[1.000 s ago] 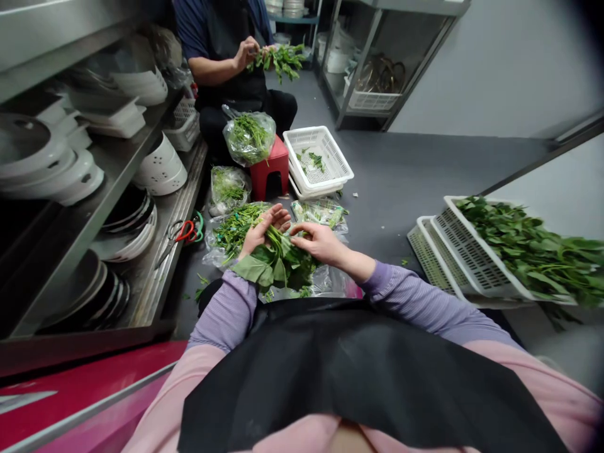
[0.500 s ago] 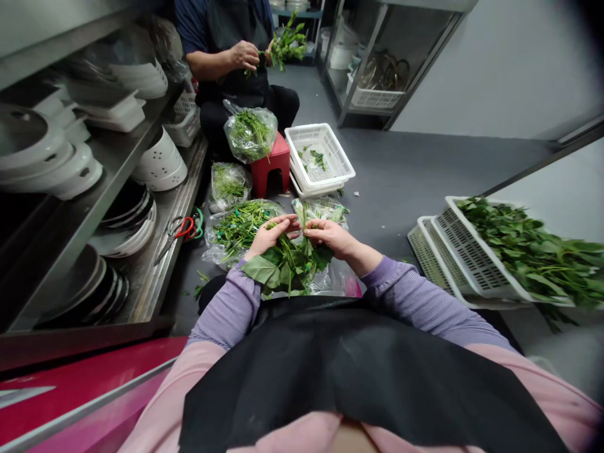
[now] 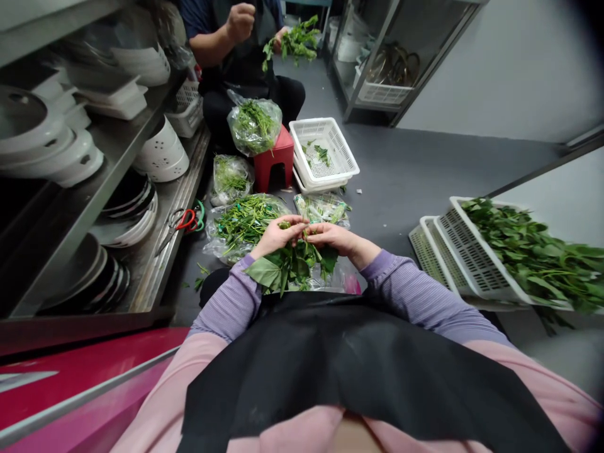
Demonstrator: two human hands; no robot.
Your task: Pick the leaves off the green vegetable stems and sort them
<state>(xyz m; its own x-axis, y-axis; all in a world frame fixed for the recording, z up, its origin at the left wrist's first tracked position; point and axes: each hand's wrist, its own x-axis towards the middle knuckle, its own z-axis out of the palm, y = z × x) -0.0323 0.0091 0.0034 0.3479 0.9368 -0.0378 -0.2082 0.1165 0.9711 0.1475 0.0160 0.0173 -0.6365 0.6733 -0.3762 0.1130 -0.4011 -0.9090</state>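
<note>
My left hand [image 3: 276, 235] and my right hand [image 3: 333, 237] meet fingertip to fingertip over a bunch of leafy greens [image 3: 287, 267], both gripping its stems just above my black apron [image 3: 358, 371]. The leaves hang down toward me. Beyond my hands lies an open plastic bag of green stems [image 3: 243, 223] on the floor, with a smaller bag of greens [image 3: 323, 209] to its right.
A white basket heaped with greens [image 3: 528, 255] sits at my right on stacked baskets. Ahead a person [image 3: 240, 38] picks at greens, beside a red stool [image 3: 274, 160] and white basket [image 3: 323, 154]. Metal shelves of dishes [image 3: 85, 163] and red-handled scissors [image 3: 182, 223] line the left.
My hands have drawn together at the stem ends of the bunch. The person ahead has pulled their hands apart, one fist raised.
</note>
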